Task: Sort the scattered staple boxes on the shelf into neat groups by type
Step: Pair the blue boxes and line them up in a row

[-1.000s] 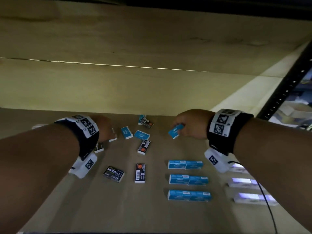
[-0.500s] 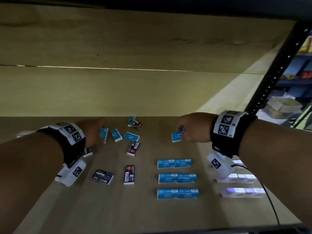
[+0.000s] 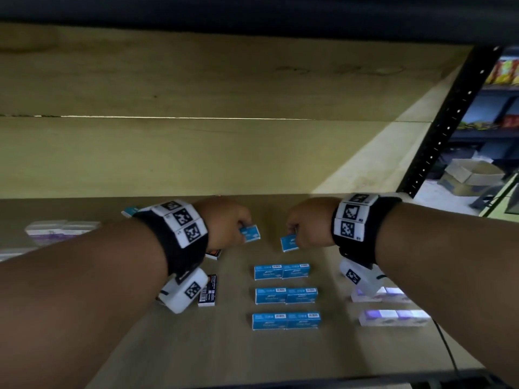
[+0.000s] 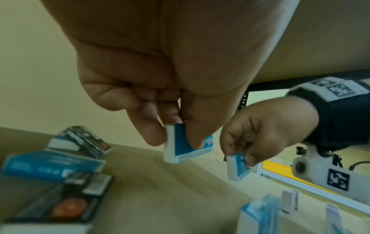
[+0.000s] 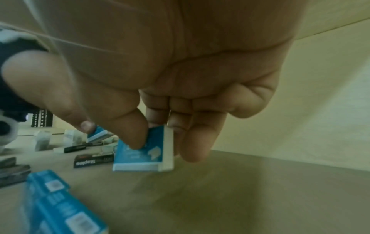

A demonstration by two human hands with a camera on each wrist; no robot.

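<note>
My left hand (image 3: pixel 224 224) pinches a small blue staple box (image 3: pixel 250 233) between thumb and fingers, just above the shelf; the left wrist view shows that blue box (image 4: pixel 181 145) close up. My right hand (image 3: pixel 307 227) pinches a second blue staple box (image 3: pixel 289 242), seen close in the right wrist view as a blue box (image 5: pixel 143 152). Both held boxes hang behind three neat rows of paired blue boxes (image 3: pixel 282 271). Black staple boxes (image 3: pixel 207 290) lie left of the rows, partly hidden by my left wrist.
Pale purple-white boxes (image 3: pixel 393 317) sit in rows at the right under my right arm, and more pale boxes (image 3: pixel 60 228) at the far left. The wooden shelf (image 3: pixel 280 360) has a back wall close behind and a black upright post (image 3: pixel 443 130) at right.
My left hand has picked up a blue box and carried it right, towards the middle. My right hand has moved slightly left with its blue box. The two hands are now closer.
</note>
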